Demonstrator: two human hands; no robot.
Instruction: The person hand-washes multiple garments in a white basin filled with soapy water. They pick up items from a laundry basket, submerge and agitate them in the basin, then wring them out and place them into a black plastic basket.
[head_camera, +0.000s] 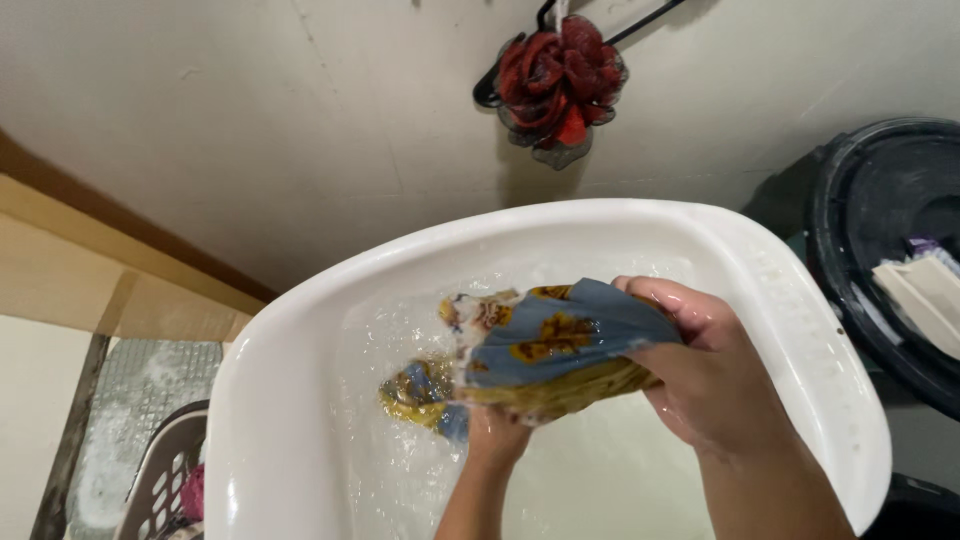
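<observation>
A wet cloth (545, 340), blue-grey with yellow and brown patches, hangs bunched over the soapy water in a white plastic basin (800, 300). My right hand (700, 370) grips the cloth's right end from above. My left hand (495, 432) is closed on the cloth from below, mostly hidden under it, with the wrist coming up from the bottom edge. One end of the cloth (415, 395) trails in the foamy water to the left.
A red mesh bath sponge (560, 85) hangs from a black hook on the white wall. A black bucket (880, 220) with pale items inside stands at the right. A grey laundry basket (165, 480) sits at the lower left on a wet floor.
</observation>
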